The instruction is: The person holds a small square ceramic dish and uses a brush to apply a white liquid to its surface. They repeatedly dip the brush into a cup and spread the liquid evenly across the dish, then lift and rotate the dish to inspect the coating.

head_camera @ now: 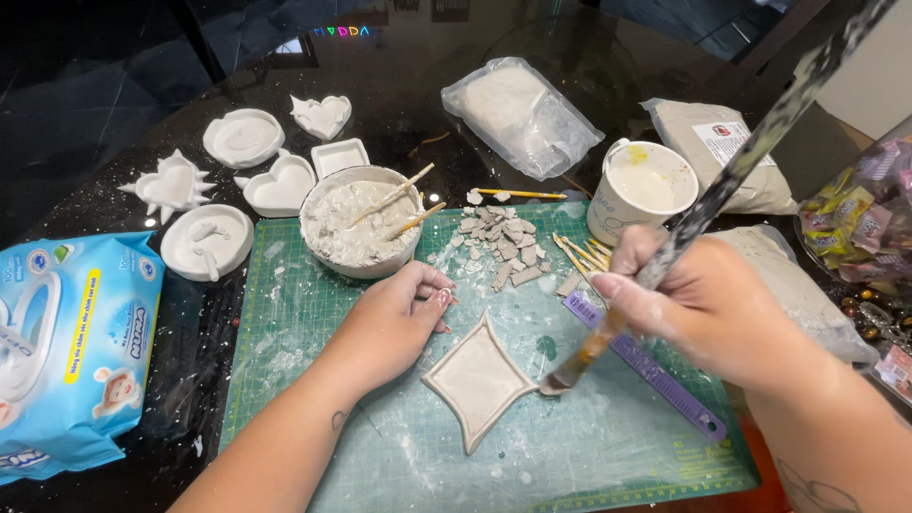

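Fingers of the right hand (708, 309) pinch a long paint-spattered brush (722, 190) partway down its handle, the wrist bent so the handle slants up to the right and the bristle tip meets the right corner of a diamond-shaped clay dish (478, 378). Left hand (385, 328) lies palm down just beside the dish's upper left edge, its grip loosely curled and holding nothing, fingertips pointing right, forearm running down to the lower left. Dish and hands are over a green cutting mat (313, 313) smeared with white. A purple ruler (655, 372) lies under the right hand. Farther up the mat stand a bowl of grey paste (356, 228) with two sticks in it, a heap of dry clay chips (503, 242) and a white cup (641, 188). White moulded dishes (242, 138) sit on the dark surface (114, 85) at upper left, a blue wipes pack (66, 351) at far left.
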